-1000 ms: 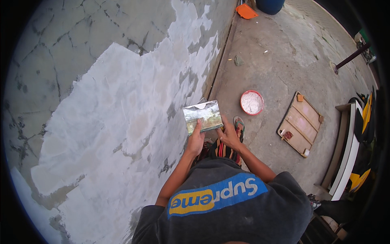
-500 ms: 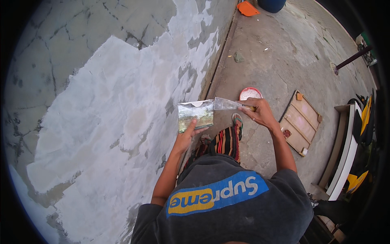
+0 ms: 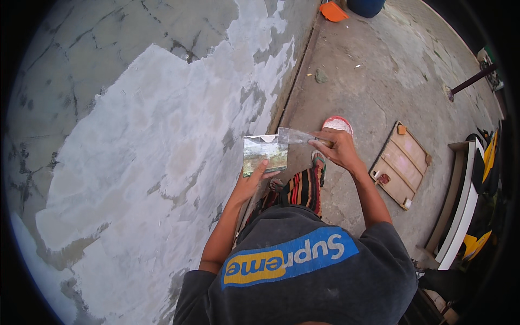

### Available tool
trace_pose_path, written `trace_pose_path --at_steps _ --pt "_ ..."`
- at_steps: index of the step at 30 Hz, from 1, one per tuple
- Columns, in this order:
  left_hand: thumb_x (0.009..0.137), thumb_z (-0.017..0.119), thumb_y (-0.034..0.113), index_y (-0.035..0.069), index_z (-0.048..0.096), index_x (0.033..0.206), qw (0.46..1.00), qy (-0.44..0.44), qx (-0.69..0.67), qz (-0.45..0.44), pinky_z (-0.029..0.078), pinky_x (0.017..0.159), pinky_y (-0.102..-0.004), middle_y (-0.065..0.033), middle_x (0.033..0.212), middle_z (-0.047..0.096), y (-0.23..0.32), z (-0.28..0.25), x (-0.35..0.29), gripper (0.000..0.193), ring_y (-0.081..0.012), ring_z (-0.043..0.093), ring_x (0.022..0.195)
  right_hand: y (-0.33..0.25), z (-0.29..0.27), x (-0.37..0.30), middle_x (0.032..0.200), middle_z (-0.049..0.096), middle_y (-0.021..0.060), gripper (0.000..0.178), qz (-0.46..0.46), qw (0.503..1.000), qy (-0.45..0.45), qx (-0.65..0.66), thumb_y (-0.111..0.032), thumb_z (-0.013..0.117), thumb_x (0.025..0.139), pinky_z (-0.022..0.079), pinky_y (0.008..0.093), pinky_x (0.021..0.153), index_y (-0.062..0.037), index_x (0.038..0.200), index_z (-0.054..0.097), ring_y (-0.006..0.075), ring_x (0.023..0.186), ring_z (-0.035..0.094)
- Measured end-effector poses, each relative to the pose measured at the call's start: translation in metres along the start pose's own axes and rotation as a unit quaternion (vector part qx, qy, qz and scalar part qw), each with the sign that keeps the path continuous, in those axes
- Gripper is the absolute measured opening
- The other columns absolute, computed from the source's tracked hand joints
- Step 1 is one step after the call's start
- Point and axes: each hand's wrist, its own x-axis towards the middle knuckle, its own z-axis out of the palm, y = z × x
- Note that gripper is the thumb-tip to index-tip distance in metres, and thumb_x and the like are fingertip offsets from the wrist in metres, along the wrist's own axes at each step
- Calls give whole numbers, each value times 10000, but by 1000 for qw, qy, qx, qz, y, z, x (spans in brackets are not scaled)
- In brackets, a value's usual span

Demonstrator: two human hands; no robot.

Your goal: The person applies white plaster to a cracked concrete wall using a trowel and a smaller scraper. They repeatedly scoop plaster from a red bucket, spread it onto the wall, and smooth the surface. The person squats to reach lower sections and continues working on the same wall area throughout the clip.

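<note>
My left hand (image 3: 253, 180) grips a flat rectangular board (image 3: 264, 154), its thumb across the smeared, greenish-brown face. A small lump of white putty (image 3: 267, 138) sits along the board's upper edge. In my right hand (image 3: 339, 147) is a putty knife (image 3: 295, 136), fingers wrapped round the handle. Its wide blade points left and overlaps the board's upper right corner; whether the two touch I cannot tell. To the left rises a grey, cracked wall (image 3: 108, 38), much of it coated with white filler (image 3: 146, 124).
Beyond my right hand a red-rimmed tub (image 3: 337, 120) of white paste stands on the concrete floor (image 3: 374, 70). A framed wooden panel (image 3: 402, 165) lies to the right, near a white-edged bench (image 3: 457, 216). An orange dustpan-like piece (image 3: 333, 12) and a blue container (image 3: 365, 5) are far ahead.
The putty knife's blade has shifted left, from beside the board's right edge to over its upper corner. My right hand has moved left with it, and the board sits slightly further right.
</note>
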Motion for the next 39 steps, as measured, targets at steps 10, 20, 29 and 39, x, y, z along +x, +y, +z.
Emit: trace_pose_path --at_steps 10,20,29,39 --pt "983 515 209 -59 377 1344 999 -6 44 -32 540 929 -412 -205 1271 514 -12 -8 1 470 -281 570 1130 -31 28 13 753 652 131 245 -45 997 4 69 -207 729 805 471 351 571 -79 1014 727 293 600 595" --pt "981 522 227 -55 397 1339 996 28 -81 -21 527 945 -452 -200 1272 529 5 -15 3 473 -303 574 1139 -10 3 13 774 666 116 226 -23 998 54 33 -195 716 821 468 313 591 -67 1006 729 223 608 606" --pt "975 534 214 -54 408 1329 996 29 -87 -16 525 947 -467 -201 1262 539 11 -6 4 462 -310 579 1133 9 14 -8 811 696 111 239 89 994 43 44 -222 721 816 478 298 598 -45 977 732 216 634 630" --pt "832 584 -37 5 657 1140 964 -26 207 168 419 1009 -369 -165 1163 637 18 -15 5 319 -293 579 1148 29 -19 3 621 590 2 292 125 961 -33 246 -277 731 846 376 244 495 -1 939 742 63 550 483"
